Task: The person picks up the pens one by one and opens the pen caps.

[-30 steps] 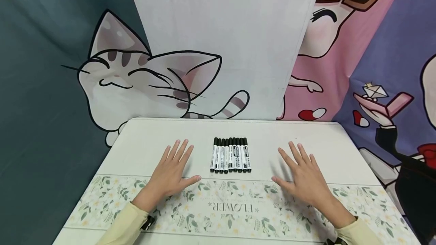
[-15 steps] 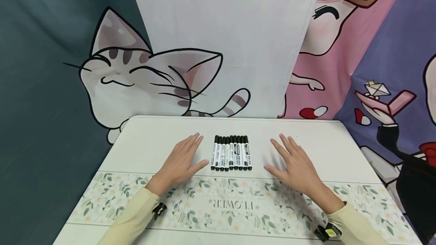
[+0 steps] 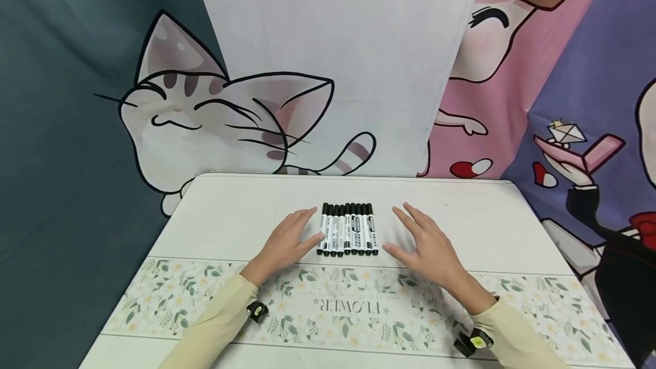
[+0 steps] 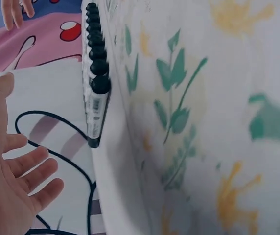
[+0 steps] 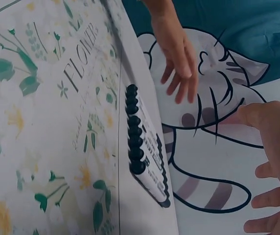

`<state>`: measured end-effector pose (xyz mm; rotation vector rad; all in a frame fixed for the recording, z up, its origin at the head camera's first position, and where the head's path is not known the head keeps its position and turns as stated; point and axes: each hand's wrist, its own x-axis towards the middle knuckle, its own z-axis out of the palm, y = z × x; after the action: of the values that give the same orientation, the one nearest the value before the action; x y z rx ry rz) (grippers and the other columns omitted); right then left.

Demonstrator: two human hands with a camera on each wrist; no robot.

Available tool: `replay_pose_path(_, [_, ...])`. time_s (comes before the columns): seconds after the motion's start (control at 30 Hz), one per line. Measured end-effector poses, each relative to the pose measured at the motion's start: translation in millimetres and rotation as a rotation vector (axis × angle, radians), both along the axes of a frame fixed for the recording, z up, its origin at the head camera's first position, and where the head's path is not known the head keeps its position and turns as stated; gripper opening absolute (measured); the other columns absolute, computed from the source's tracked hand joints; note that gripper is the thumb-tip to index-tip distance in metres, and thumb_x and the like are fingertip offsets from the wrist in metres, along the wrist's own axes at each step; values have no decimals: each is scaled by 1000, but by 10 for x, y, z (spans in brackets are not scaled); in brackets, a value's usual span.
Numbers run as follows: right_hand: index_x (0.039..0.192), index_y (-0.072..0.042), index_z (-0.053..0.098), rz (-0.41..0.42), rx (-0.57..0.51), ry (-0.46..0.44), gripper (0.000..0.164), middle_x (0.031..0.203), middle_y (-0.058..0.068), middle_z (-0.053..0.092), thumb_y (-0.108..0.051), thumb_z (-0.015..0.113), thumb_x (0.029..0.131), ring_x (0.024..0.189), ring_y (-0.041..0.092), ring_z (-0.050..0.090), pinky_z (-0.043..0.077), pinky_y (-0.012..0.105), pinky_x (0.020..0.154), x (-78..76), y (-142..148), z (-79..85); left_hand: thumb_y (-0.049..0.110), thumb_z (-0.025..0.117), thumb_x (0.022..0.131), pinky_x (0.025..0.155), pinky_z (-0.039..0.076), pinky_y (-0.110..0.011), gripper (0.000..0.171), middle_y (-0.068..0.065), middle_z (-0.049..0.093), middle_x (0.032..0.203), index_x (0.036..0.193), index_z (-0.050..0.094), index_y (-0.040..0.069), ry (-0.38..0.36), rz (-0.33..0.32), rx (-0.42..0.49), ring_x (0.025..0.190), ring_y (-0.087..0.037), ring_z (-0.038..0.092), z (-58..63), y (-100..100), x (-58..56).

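Note:
Several black-capped white markers (image 3: 347,230) lie side by side in a row on the table, caps toward the far edge. My left hand (image 3: 285,242) hovers just left of the row, thumb and fingers spread apart and holding nothing. On the other side, my right hand (image 3: 426,245) is held a little right of the row, its fingers also spread with nothing in them. In the left wrist view the marker row (image 4: 97,73) stands clear of the left hand (image 4: 20,171). The right wrist view shows the markers (image 5: 145,152) apart from the right hand (image 5: 277,161).
The white table mat (image 3: 230,198) has a floral band (image 3: 287,323) with the word FLOWER across its near part. Behind the table's back edge hangs a cloth backdrop (image 3: 328,27) with a cartoon cat. A dark strapped device (image 3: 257,311) sits on the left wrist, another device (image 3: 474,341) on the right.
Both hands have moved inward toward the marker row, the left one rightward and the right one leftward. The markers lie where they were.

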<state>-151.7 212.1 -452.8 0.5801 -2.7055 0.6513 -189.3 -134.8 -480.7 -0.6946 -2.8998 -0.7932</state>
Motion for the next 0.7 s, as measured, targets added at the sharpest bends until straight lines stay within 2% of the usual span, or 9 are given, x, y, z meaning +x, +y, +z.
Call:
replay_pose_path(0.13, [152,-17,51,10,-23,1,79,158,18,43,-52,77,86,139,45,45,44,68,100,-17,-56,-24,58,55,101,109,44,-52,74,-13,52,149,157,42,11,-28,24,23,133,-32,53,-71,19,-46])
replay_pose_path(0.33, [151,-17,52,5,-54,-16,79,154,19,48,-52,79,86,135,45,50,45,68,98,-32,-127,-71,48,67,98,95,52,-48,67,-12,64,133,149,53,7,-88,56,118,112,-26,64,-168,82,-98])
replay_pose_path(0.5, [150,-16,54,5,-103,-12,78,150,20,52,-47,81,85,131,46,53,46,67,98,-37,-174,-94,46,71,96,83,51,-41,69,-9,67,121,149,52,6,-152,83,142,98,-19,61,-231,127,-126])
replay_pose_path(0.7, [148,-14,55,15,-155,-27,74,145,20,56,-43,82,86,129,44,55,47,65,97,-55,-218,-120,43,74,94,72,44,-34,71,-3,65,109,146,54,1,-194,98,164,81,-12,51,-289,133,-174])
